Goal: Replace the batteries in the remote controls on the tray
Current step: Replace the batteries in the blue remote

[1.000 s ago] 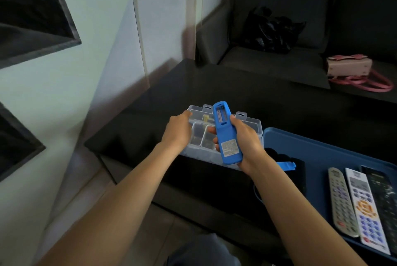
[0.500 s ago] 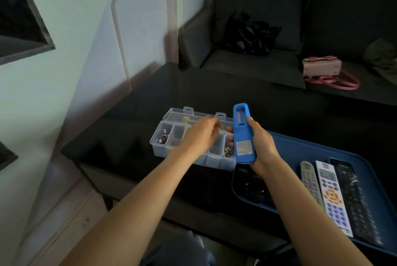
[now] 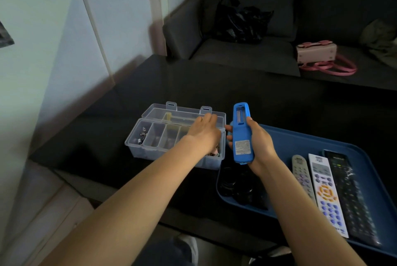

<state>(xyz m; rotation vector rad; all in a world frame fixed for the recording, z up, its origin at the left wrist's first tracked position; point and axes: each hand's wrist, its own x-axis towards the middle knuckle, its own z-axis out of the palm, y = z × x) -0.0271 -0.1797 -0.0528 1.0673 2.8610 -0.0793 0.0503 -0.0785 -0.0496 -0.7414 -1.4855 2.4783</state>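
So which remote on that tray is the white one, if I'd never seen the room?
Find the blue tray at the right end of the dark table. Three remotes lie side by side on it; the white remote is the middle one. Unlike the grey remote and black remote flanking it, it has an orange button ring and blue keys.

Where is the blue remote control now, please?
In the head view, the right hand holds the blue remote control upright, between the clear compartment box and the blue tray.

No legible text. Grey label (image 3: 242,147) on back of blue remote (image 3: 241,134): print blurred. Black remote (image 3: 352,197) top marking too small to read.
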